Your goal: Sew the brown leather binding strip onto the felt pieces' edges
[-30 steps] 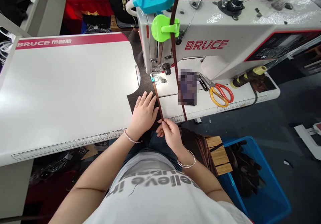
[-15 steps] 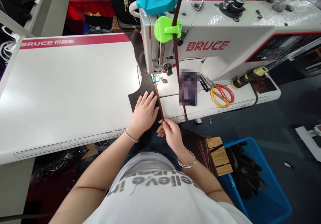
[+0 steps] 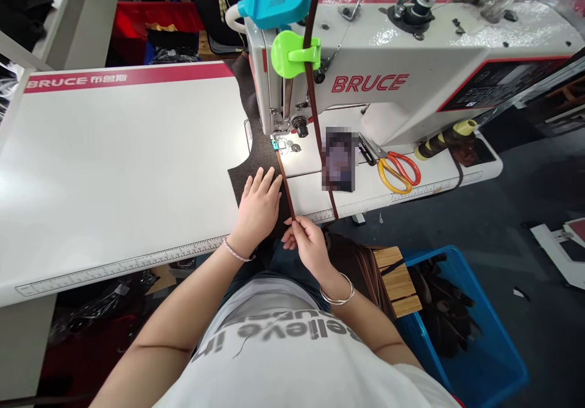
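My left hand (image 3: pixel 256 208) lies flat on a dark brown leather panel (image 3: pixel 241 183), fingers spread, holding nothing. The panel runs under the presser foot (image 3: pixel 275 144) of a BRUCE sewing machine (image 3: pixel 365 85). My right hand (image 3: pixel 308 244) pinches a narrow brown leather strap (image 3: pixel 284 181) between thumb and fingers, close to the table surface. That strap leads up to the presser foot and lies beside the panel's edge. A second length of strap (image 3: pixel 315 103) hangs from a green clip (image 3: pixel 292 54) down past the machine's head.
Red-and-yellow-handled scissors (image 3: pixel 397 173) lie on the machine table (image 3: pixel 119 170) to the right, next to a pixelated patch (image 3: pixel 339 159). Below right, a wooden stool (image 3: pixel 397 280) stands beside a blue crate (image 3: pixel 498 359) of dark strips. Red bins sit behind the table.
The view has drifted slightly, so the machine sits a little further left. My hands keep their places on the panel and strap.
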The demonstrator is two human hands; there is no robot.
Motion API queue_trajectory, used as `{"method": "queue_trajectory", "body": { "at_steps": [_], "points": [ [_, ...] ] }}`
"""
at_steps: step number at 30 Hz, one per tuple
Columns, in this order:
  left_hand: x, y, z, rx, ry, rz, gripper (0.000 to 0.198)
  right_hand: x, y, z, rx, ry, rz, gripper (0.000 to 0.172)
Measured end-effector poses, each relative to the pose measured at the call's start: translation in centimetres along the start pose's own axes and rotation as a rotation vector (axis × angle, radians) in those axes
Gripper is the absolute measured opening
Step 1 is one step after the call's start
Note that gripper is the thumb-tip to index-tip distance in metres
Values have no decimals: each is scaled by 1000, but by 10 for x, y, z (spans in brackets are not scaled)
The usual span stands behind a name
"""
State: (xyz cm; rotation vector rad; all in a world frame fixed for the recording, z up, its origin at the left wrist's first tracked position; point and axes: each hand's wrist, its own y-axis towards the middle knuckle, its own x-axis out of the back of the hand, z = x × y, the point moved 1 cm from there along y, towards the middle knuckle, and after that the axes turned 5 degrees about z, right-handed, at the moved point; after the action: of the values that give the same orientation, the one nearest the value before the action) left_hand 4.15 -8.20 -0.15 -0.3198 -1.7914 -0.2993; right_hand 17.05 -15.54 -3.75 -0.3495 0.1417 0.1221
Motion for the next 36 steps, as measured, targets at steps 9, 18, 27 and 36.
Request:
{"method": "queue_trajectory", "body": {
  "at_steps": [9, 18, 27, 36],
  "points": [
    [-4, -5, 1, -23, 12, -32, 50, 0, 1, -1, 9, -6, 10, 41],
    [-4, -5, 0, -26, 12, -41, 50, -1, 1, 0, 4, 0, 2, 45],
    [-5, -4, 2, -29, 22, -45, 50, 0, 1, -2, -13, -14, 10, 43],
    [-6, -4, 2, -29, 12, -44, 50, 1, 1, 0, -13, -9, 22, 41]
  ]
}}
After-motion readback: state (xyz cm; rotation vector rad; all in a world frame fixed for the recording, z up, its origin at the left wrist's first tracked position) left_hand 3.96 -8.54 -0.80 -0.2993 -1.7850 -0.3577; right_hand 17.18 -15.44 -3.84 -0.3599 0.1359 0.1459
